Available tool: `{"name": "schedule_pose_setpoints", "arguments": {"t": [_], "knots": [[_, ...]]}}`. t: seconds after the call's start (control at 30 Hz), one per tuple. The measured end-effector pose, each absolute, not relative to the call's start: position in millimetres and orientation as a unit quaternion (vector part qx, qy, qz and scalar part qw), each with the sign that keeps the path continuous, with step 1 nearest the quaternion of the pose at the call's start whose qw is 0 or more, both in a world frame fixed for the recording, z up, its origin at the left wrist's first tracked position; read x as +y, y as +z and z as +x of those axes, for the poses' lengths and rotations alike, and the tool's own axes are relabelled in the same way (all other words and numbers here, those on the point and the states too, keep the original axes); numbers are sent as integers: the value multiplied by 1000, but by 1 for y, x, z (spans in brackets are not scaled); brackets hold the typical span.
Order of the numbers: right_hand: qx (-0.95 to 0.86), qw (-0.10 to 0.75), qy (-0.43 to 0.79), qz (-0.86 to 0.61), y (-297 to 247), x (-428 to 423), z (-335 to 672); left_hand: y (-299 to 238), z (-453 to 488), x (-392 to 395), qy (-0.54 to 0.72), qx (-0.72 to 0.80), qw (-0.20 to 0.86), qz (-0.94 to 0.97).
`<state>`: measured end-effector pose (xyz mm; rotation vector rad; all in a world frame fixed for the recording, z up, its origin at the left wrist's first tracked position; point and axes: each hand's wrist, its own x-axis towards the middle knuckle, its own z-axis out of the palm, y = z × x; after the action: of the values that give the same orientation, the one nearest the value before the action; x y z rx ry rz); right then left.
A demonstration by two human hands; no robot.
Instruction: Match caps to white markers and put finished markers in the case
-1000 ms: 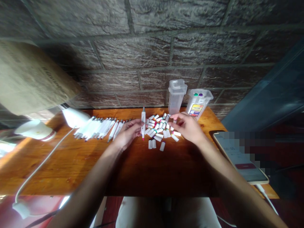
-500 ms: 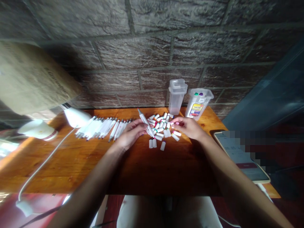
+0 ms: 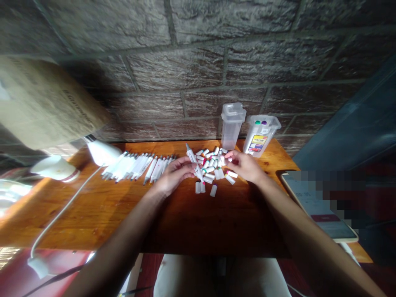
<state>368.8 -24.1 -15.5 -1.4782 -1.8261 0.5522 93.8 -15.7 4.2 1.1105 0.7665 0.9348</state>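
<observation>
In my left hand, a white marker [image 3: 195, 163] is pinched at a slant, with its pale grey end pointing up and away and a pinkish end low. My left hand [image 3: 175, 176] is closed on it at the left edge of a heap of loose white marker caps [image 3: 211, 163] with coloured ends. At the heap's right side, my right hand [image 3: 245, 166] has thumb and forefinger closed around a small white-and-pink marker cap [image 3: 229, 159], partly hidden by the fingers. Left of my left hand lies a row of white markers [image 3: 140, 167], side by side.
Behind the caps stand a clear plastic case [image 3: 232, 126] and a labelled clear case [image 3: 260, 138] with green and purple ends showing. A lamp [image 3: 103, 152], its white cord and a paper cup [image 3: 57, 168] occupy the left. A phone [image 3: 318, 210] lies at right.
The marker in my left hand has shifted slightly right and stands a little steeper; its upper tip looked reddish and now looks grey. My right hand has barely moved over the caps.
</observation>
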Motion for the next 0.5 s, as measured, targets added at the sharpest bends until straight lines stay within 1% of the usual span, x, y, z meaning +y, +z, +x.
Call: {"name": "schedule_pose_setpoints", "arguments": {"t": [0.37,0.5], "knots": [[-690,343,218,-599,-18,-23,372,9,99,-19,404,312,632,582],[-684,343,181,-618,-17,-22,372,10,98,-19,412,312,619,592]]}}
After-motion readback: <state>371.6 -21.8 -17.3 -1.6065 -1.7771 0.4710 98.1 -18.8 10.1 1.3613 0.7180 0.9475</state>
